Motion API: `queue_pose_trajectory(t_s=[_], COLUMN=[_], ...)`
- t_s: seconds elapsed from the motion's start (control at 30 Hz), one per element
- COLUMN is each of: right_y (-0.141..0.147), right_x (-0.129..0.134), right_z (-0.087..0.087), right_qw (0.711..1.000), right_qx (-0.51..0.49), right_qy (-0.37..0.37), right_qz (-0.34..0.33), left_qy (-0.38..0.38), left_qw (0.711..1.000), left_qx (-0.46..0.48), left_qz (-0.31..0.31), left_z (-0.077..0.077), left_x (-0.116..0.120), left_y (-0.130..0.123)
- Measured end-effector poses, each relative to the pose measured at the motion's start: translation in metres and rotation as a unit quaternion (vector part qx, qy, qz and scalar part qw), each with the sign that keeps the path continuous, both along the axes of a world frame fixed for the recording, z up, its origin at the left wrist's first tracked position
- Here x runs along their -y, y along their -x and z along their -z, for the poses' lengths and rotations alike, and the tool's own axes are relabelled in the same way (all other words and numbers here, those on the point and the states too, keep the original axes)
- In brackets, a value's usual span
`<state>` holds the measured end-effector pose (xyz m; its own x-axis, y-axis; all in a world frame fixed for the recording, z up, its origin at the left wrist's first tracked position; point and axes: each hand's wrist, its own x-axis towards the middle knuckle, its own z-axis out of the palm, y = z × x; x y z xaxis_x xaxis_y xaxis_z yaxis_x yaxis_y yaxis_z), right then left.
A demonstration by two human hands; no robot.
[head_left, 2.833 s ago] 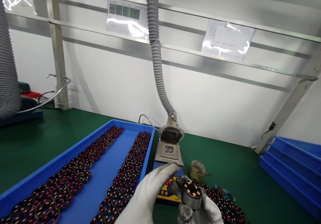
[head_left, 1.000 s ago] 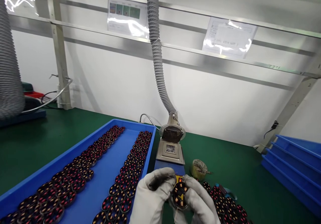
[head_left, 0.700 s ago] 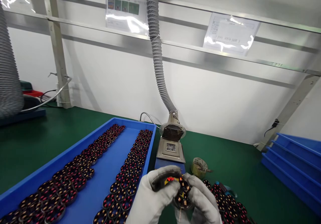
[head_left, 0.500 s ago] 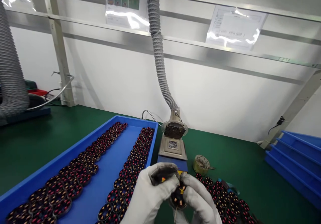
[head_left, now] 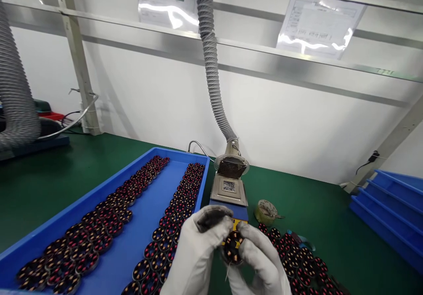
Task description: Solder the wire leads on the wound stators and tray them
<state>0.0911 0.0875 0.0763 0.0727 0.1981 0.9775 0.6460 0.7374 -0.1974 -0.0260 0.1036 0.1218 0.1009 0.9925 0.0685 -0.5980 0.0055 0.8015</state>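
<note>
Between my gloved hands is a small motor stator (head_left: 233,247), a dark ring with copper-coloured windings inside and a thin pale wire hanging below it. My right hand (head_left: 264,257) has its fingers curled round the ring's right side. On the upper left edge, my left hand (head_left: 203,242) pinches with thumb and forefinger; the glove's forefinger is stained black. Exactly what lies between those left fingertips is hidden. Just behind the hands stands a solder pot (head_left: 229,187) with a square of silvery metal in its top plate.
A blue tray (head_left: 155,198) with rows of stators lies on the left. More stators (head_left: 300,259) are heaped at right, near a round tin (head_left: 265,211). Stacked blue trays (head_left: 390,211) stand far right. A grey duct hose (head_left: 211,66) hangs over the pot.
The stator has turned in my fingers, and the yellow bits on it no longer show. Both hands stay close together on it. The view has shifted slightly.
</note>
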Motion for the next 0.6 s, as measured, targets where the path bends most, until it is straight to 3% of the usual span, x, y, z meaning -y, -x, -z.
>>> queue_pose_trajectory(t_s=[0.1, 0.13, 0.27, 0.33, 0.43, 0.6], right_y=[0.000, -0.001, -0.001, 0.004, 0.011, 0.014], right_x=[-0.001, -0.001, -0.001, 0.000, 0.002, 0.003], right_z=[0.001, 0.000, 0.000, 0.001, 0.004, 0.004], right_qw=[1.000, 1.000, 1.000, 0.999, 0.997, 0.995], right_qx=[-0.022, -0.019, -0.016, -0.035, -0.063, -0.083], right_qy=[-0.004, -0.006, -0.009, -0.006, 0.009, 0.038], right_qz=[0.013, 0.012, -0.018, -0.025, -0.032, -0.042], left_qy=[-0.004, -0.007, -0.027, -0.029, -0.016, 0.013], left_qw=[0.996, 0.996, 0.997, 0.996, 0.996, 0.992], left_qx=[0.005, -0.002, -0.057, -0.059, -0.061, -0.122], left_qz=[-0.094, -0.088, 0.035, 0.060, 0.067, 0.020], left_z=[-0.002, -0.003, -0.005, -0.003, -0.001, -0.001], left_x=[-0.001, -0.002, -0.003, -0.004, -0.003, 0.005], left_y=[0.004, 0.005, 0.004, 0.003, 0.003, 0.006])
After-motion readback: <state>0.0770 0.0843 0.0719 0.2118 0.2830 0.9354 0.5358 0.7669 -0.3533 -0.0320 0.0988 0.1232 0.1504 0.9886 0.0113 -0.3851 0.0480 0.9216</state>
